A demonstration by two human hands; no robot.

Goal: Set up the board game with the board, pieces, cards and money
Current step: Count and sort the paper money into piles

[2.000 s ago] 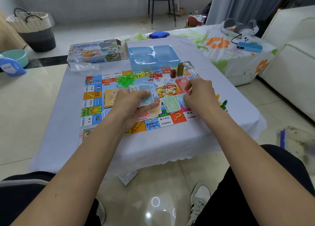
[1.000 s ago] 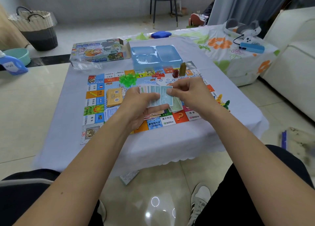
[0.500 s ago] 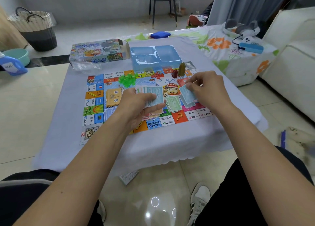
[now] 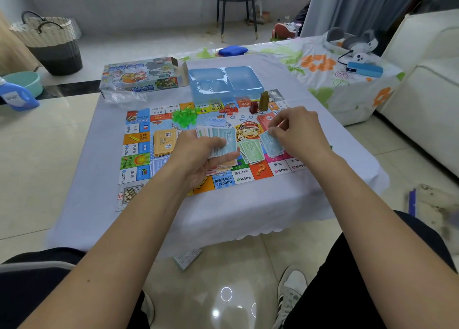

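Forearms reach up from the bottom of the frame over a slip of paper (image 4: 187, 258) lying on the floor tiles. Left hand (image 4: 198, 154), centre frame, grip clenched round a fanned stack of banknotes (image 4: 219, 142), thumb on top. Right hand (image 4: 300, 132), right of centre, fingers curled, grip pinching a blue banknote (image 4: 270, 142) just above a small pile of blue notes; green notes (image 4: 252, 151) lie between the hands. All rest on the game board (image 4: 135, 142), flat on the cloth-covered desk (image 4: 99, 179). Orange cards (image 4: 162, 142) sit left of the left hand. Farther up: green pieces (image 4: 185, 117), red pieces (image 4: 229, 110), a brown tower piece (image 4: 263, 100) standing upright. Beyond, blue plastic tray (image 4: 224, 82) at the board's far edge; game box (image 4: 141, 76) upper left.
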